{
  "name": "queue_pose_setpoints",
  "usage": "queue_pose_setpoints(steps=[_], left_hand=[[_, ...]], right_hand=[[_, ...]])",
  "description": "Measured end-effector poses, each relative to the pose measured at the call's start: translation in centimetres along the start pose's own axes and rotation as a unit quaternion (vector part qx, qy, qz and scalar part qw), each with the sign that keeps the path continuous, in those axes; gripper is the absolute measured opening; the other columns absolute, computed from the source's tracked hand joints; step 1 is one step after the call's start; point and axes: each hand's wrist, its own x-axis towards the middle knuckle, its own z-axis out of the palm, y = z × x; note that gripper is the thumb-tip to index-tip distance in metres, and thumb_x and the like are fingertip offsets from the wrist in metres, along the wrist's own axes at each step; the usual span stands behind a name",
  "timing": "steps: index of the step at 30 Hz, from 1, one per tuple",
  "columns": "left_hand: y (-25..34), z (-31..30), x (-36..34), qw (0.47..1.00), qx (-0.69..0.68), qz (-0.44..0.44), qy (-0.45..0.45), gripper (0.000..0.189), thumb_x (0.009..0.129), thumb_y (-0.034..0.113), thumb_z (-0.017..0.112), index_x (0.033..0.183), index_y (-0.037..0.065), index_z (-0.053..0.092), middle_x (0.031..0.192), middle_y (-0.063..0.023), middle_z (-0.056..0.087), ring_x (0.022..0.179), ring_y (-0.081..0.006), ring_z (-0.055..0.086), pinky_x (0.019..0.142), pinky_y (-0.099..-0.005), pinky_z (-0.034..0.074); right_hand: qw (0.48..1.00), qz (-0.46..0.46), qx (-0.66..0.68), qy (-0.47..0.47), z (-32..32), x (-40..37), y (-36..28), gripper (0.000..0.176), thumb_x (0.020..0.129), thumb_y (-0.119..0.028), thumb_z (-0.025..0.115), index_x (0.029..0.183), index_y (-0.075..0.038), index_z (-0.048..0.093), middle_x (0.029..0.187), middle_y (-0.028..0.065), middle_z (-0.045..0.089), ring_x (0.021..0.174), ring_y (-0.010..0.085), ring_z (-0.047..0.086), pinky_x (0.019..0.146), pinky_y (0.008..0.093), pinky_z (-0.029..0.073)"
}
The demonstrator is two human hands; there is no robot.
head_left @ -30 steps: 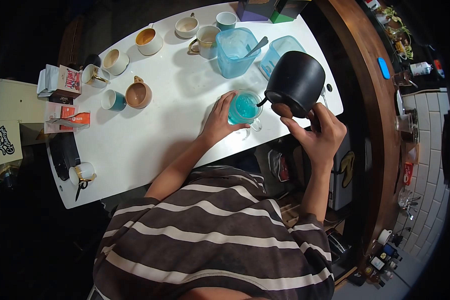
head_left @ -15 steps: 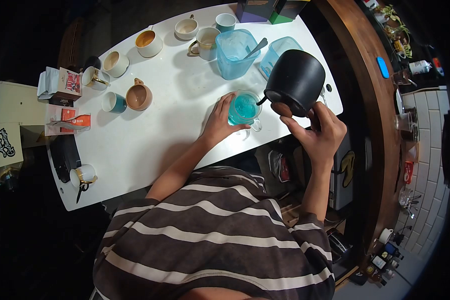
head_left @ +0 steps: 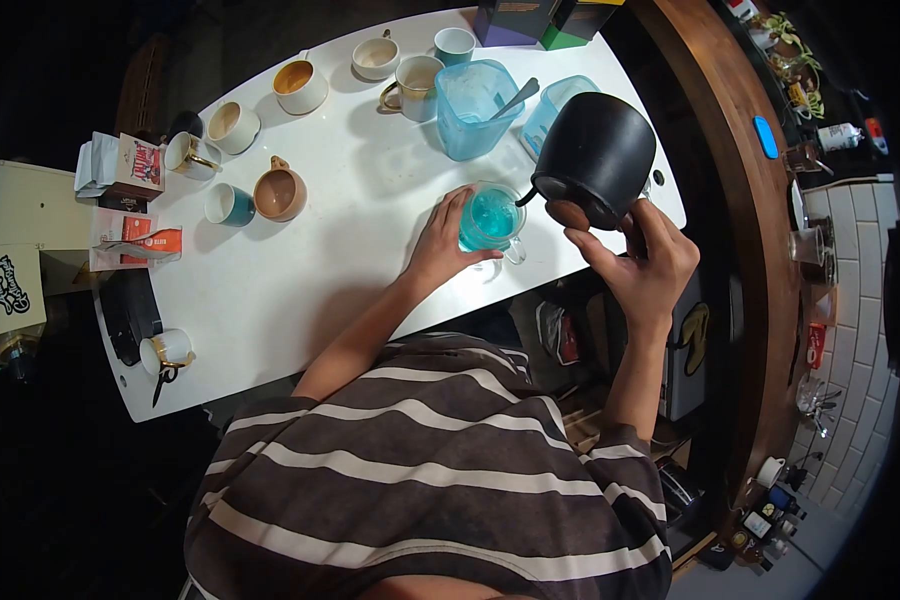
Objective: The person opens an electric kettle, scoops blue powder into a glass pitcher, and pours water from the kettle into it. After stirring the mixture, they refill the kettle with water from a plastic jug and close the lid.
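Note:
My left hand (head_left: 442,243) is wrapped round the left side of a clear glass mug (head_left: 491,217) with blue liquid inside, on the white table (head_left: 370,240). In my right hand (head_left: 642,256) is a black kettle (head_left: 596,155), held up tilted to the right of the mug. Its thin curved spout points at the mug's rim. The fingers of that hand close on the kettle's brown handle, which is partly hidden. Behind the mug stands a translucent blue container (head_left: 473,110) with a spoon (head_left: 516,98) in it.
Several cups line the table's far and left sides, among them a brown cup (head_left: 279,194) and a teal-and-white cup (head_left: 229,204). A second blue container (head_left: 560,105) sits behind the kettle. At the right runs a wooden counter (head_left: 715,120). Packets (head_left: 140,238) stand at the left edge.
The black kettle and my right hand have shifted slightly right and toward me. My left hand remains around the mug.

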Motion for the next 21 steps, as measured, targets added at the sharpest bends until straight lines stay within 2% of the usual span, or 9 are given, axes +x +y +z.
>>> queue_pose_setpoints(steps=[18, 21], left_hand=[[-0.20, 0.03, 0.00, 1.000, -0.003, 0.009, 0.000, 0.111, 0.059, 0.044, 0.091, 0.143, -0.001, 0.034, 0.140, -0.0213, 0.043, 0.131, -0.0390, 0.045, 0.110, -0.0465, 0.039], [-0.16, -0.02, 0.01, 1.000, 0.011, 0.010, -0.003, 0.110, 0.062, 0.050, 0.088, 0.142, -0.004, 0.034, 0.140, -0.0207, 0.044, 0.129, -0.0381, 0.045, 0.109, -0.0457, 0.039]], right_hand=[[1.000, -0.002, -0.011, 0.002, -0.31, 0.17, -0.32, 0.044, 0.063, -0.032, 0.093, 0.077, -0.002, 0.064, 0.063, 0.0041, 0.063, 0.050, 0.0102, 0.059, 0.046, 0.0235, 0.046], [1.000, -0.002, -0.016, -0.005, -0.38, 0.07, -0.23, 0.044, 0.063, -0.032, 0.093, 0.076, -0.002, 0.064, 0.063, 0.0039, 0.062, 0.049, 0.0100, 0.058, 0.045, 0.0236, 0.045]])
